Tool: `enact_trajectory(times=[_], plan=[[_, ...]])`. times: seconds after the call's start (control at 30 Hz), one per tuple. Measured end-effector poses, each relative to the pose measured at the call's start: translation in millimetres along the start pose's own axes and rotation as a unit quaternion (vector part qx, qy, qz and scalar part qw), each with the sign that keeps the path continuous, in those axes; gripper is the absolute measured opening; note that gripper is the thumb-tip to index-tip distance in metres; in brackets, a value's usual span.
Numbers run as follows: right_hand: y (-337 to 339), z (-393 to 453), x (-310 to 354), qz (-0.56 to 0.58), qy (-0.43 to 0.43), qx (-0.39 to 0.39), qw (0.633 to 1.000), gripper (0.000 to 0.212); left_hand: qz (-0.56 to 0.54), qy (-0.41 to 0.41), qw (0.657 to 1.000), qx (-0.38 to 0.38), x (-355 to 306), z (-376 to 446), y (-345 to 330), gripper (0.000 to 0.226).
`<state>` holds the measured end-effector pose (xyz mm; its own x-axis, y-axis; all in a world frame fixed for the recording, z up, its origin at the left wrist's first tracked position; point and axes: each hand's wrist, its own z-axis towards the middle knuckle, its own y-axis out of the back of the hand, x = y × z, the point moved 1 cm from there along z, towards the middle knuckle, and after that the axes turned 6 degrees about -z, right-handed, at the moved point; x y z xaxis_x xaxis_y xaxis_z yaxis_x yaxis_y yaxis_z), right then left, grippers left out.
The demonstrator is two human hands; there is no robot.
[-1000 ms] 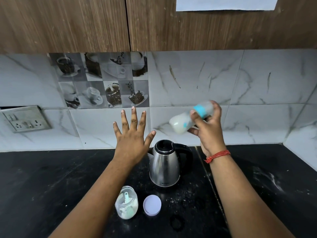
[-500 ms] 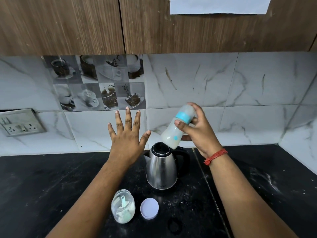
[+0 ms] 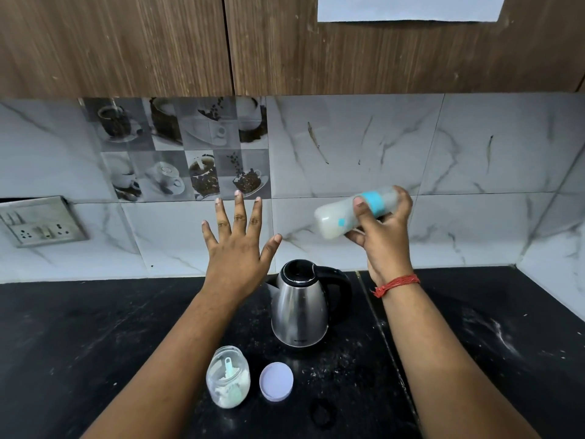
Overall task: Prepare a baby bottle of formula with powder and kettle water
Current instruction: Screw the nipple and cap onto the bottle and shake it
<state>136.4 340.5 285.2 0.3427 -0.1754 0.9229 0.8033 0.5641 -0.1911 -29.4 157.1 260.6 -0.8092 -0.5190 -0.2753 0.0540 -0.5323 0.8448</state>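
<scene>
The left hand hovered flat with fingers spread wide, holding nothing, above the worktop. The right hand gripped the bottle, now tipped nearly sideways and higher than before, above the kettle.

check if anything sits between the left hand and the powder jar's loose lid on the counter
Nothing visible does. The left hand is raised, open and empty, above the counter; the lid lies beside the powder jar, uncovered.

counter black | kettle silver | lid lilac | bottle blue-banded
</scene>
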Motion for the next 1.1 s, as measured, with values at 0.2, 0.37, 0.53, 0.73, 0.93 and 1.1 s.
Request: enact_trajectory(times=[0.2, 0.37, 0.53, 0.73, 0.93, 1.1], plan=[[-0.6, -0.3, 6.8, 0.002, 0.026, -0.038, 0.999, 0.074, -0.001, 0.002, 1.000, 0.004, -1.1, -1.0, 1.5, 0.081], [-0.5, 0.9, 4.9, 0.001, 0.012, -0.020, 1.000, 0.067, 0.000, 0.001, 1.000, 0.007, -0.5, -2.3, 2.9, 0.081], [-6.2, -3.6, 8.0, -0.026, 0.014, -0.014, 0.999, 0.071, 0.005, -0.003, 1.000, 0.008, -2.5, -2.3, 4.4, 0.082], [-13.1, -3.9, 12.1, -0.028, 0.012, -0.016, 0.999, 0.077, 0.002, -0.004, 1.000, 0.007, -2.3, -3.1, 6.1, 0.082], [-12.9, -5.2, 16.1, -0.031, 0.022, -0.032, 0.999, 0.078, -0.004, -0.003, 1.000, 0.004, -1.4, -5.2, 7.6, 0.081], [-14.9, -6.3, 16.0, -0.048, 0.012, -0.001, 0.999, 0.079, -0.005, -0.002, 1.000, -0.003, 0.3, -6.0, 8.4, 0.080]])
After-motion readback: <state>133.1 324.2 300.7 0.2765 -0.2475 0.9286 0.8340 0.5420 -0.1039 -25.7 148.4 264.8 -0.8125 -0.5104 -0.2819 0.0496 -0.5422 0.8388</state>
